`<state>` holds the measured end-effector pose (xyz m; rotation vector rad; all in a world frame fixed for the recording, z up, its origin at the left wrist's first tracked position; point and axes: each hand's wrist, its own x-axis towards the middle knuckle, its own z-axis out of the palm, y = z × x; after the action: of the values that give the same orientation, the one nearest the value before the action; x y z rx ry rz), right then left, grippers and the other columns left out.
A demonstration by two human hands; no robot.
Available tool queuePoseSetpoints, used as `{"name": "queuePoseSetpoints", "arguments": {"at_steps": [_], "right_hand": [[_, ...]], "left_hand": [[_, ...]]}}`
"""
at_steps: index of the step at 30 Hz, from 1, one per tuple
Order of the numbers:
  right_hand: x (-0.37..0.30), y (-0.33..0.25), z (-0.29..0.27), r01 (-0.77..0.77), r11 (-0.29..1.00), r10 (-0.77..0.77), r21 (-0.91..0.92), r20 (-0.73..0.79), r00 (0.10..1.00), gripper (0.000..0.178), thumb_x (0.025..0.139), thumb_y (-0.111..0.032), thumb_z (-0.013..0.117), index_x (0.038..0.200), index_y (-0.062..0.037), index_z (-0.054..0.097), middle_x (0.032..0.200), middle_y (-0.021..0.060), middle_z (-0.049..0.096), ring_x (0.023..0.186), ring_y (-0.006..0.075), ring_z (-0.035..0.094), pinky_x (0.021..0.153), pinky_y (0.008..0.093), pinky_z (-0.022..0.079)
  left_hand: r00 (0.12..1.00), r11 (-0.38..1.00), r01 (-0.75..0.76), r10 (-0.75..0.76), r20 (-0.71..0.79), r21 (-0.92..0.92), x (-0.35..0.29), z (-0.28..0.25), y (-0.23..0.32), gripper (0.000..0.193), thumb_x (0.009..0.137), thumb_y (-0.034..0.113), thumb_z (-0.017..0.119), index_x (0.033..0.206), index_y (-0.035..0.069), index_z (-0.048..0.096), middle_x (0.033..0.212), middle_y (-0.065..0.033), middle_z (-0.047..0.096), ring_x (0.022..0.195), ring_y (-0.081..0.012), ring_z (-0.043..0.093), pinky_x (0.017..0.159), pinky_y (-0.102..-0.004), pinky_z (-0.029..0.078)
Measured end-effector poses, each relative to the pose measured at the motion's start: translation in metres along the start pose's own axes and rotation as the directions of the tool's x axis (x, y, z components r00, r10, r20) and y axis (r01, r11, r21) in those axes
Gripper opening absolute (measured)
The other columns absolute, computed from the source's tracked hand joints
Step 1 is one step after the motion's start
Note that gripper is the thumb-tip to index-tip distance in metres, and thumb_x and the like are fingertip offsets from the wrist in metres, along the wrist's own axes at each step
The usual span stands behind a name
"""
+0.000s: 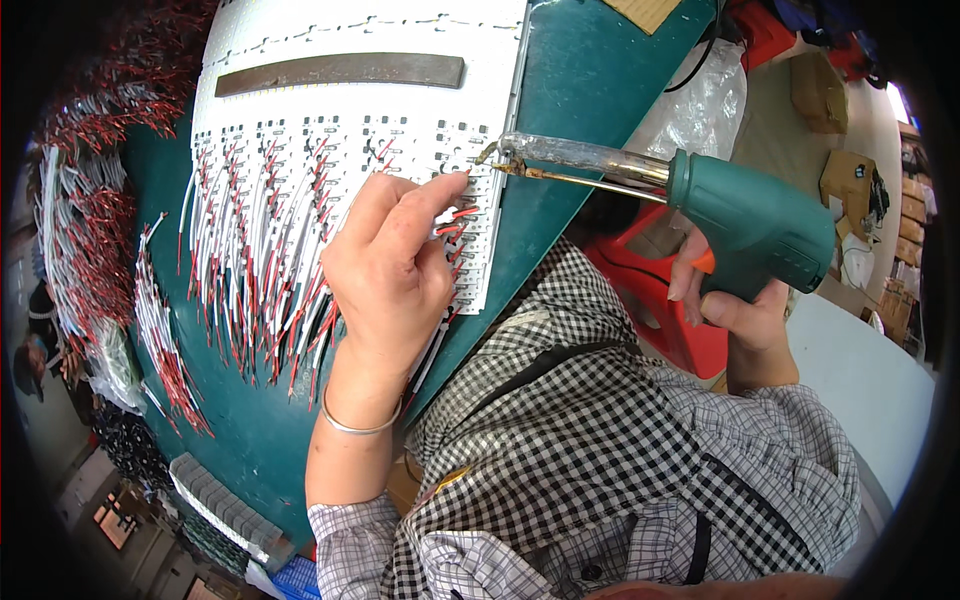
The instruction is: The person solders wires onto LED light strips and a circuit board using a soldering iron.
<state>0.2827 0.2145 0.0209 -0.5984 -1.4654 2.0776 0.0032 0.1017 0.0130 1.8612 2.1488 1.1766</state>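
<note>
My right hand [740, 300] is wrapped round the handle of a green soldering gun [755, 220] with an orange trigger. Its metal tip [490, 155] reaches left to the right edge of a white circuit board [340, 30], just beside my left fingertips. With thumb and forefinger pinched, my left hand [390, 250] holds a thin wire [467, 172] against the board; the fingers hide most of it. Rows of red and white wires [270, 260] hang from the board's near part, left of this hand. A flat dark metal bar [340, 74] lies across the board.
The board lies on a green tabletop [570, 80]. A loose wire bunch [165, 340] rests left of it, with thick wire bundles [85, 230] beyond. Grey stacked strips [225, 505] sit at the near left edge. A red stool [660, 310] stands below the gun.
</note>
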Motion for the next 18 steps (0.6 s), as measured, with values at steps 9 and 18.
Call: {"name": "queuePoseSetpoints", "arguments": {"at_steps": [9, 18], "right_hand": [[0.001, 0.016, 0.001, 0.096, 0.986, -0.093, -0.134, 0.031, 0.995, 0.048, 0.077, -0.013, 0.072, 0.113, 0.0085, 0.049, 0.085, 0.0167, 0.058, 0.056, 0.0179, 0.058, 0.051, 0.0263, 0.049], [0.008, 0.013, -0.003, 0.248, 0.903, -0.166, -0.350, 0.248, 0.954, 0.058, 0.075, -0.012, 0.074, 0.121, 0.0094, 0.045, 0.087, 0.0155, 0.059, 0.059, 0.0190, 0.059, 0.055, 0.0278, 0.051]], "left_hand": [[0.994, 0.993, -0.092, 0.095, -0.044, 0.073, -0.007, 0.007, -0.004, 0.046, 0.058, -0.013, 0.057, 0.098, 0.005, 0.068, 0.070, -0.0060, 0.055, 0.054, -0.0195, 0.055, 0.047, -0.0313, 0.044], [0.987, 0.978, -0.153, 0.159, -0.031, 0.142, -0.004, 0.007, -0.001, 0.041, 0.059, -0.010, 0.060, 0.098, 0.003, 0.066, 0.071, -0.0064, 0.054, 0.056, -0.0203, 0.055, 0.047, -0.0321, 0.044]]}}
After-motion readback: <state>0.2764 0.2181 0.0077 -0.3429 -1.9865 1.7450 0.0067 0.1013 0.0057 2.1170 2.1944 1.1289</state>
